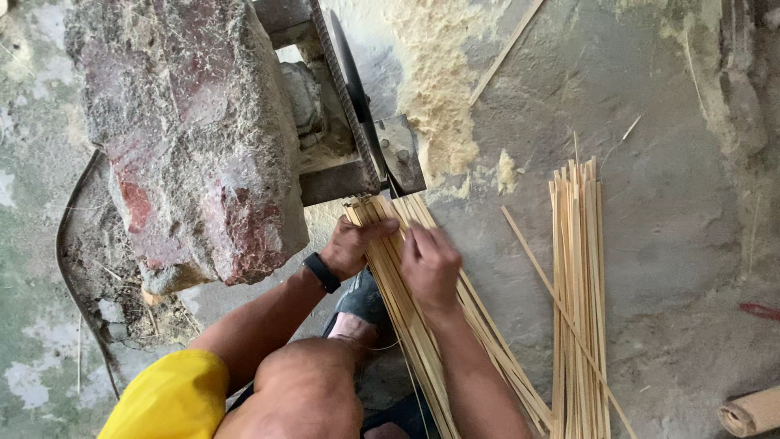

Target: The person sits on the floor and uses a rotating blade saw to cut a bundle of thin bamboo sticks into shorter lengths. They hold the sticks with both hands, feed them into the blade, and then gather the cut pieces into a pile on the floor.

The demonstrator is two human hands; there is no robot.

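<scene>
A rough stone block stands at the left, with a dark saw disc mounted beside it. The left hand and right hand press flat on a bundle of bamboo strips, neither grip closed round it. The bundle's long axis runs from lower right up toward the disc; its lower end is cut off. A second strip pile lies on the floor to the right.
</scene>
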